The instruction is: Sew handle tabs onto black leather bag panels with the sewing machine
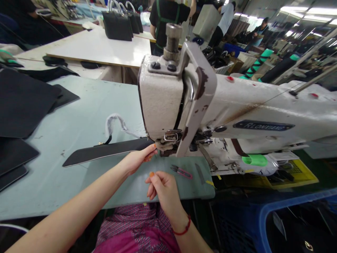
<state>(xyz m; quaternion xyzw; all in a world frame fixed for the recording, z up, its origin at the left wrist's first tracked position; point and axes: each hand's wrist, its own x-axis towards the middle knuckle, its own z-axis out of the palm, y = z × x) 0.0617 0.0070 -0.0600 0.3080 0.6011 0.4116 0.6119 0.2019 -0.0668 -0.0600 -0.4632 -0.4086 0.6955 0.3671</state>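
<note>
A black leather-like bag piece (pixel 110 151) lies on the pale green sewing table, its right end under the head of the sewing machine (pixel 163 102). A handle wrapped in clear plastic (pixel 116 121) rises behind it. My left hand (pixel 139 158) pinches the near edge of the bag piece with thumb and fingers, close to the machine's presser area. The needle and foot are mostly hidden. My right hand (pixel 163 186) hovers nearer to me, fingers curled in with nothing visible in them. Just right of it lie pink-handled thread snips (pixel 181 172).
Black panels (pixel 23 102) are stacked at the table's left. A grey blade-like strip (pixel 200 174) lies near the right edge. A blue crate (pixel 263 214) stands low on the right. Finished black bags (pixel 117 26) and co-workers are beyond.
</note>
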